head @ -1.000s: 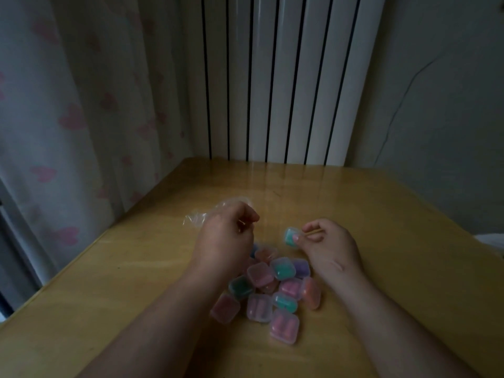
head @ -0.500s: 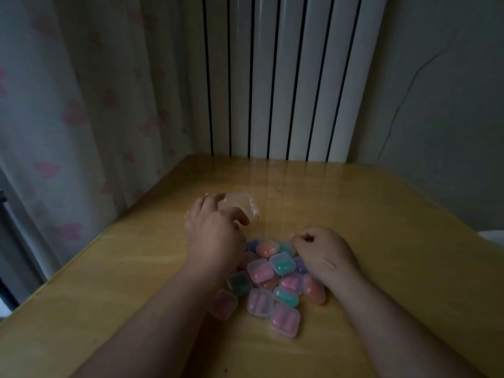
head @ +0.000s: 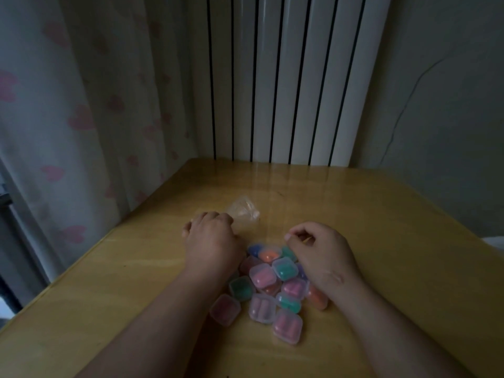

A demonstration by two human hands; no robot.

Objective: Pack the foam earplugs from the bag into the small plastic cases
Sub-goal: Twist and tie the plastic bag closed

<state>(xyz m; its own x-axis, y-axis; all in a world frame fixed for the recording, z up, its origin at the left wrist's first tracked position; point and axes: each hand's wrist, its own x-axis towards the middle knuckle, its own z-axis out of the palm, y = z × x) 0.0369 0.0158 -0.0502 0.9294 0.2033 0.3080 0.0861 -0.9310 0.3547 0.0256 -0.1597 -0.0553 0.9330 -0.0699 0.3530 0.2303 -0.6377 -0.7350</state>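
Observation:
A pile of several small clear plastic cases (head: 263, 276) lies on the wooden table (head: 395, 241), each with pink, teal, orange or blue earplugs inside. The nearest pink case (head: 287, 326) is closed. Just beyond the pile lies a crumpled clear plastic bag (head: 245, 214). My left hand (head: 212, 241) rests knuckles up at the pile's left, its curled fingers on the bag's near edge. My right hand (head: 321, 255) hovers over the pile's right side, fingers curled with thumb and forefinger tips together. I see nothing between them. A teal case (head: 287, 252) lies partly under that hand.
The table stands in a corner. A white ribbed radiator (head: 286, 91) is behind its far edge and a curtain with pink hearts (head: 81, 118) hangs along its left edge. A grey wall (head: 450, 105) is at the right.
My right hand lowered the teal case it was holding onto the pile and now hovers there. My left hand moved left and down with the bag, which now lies on the table.

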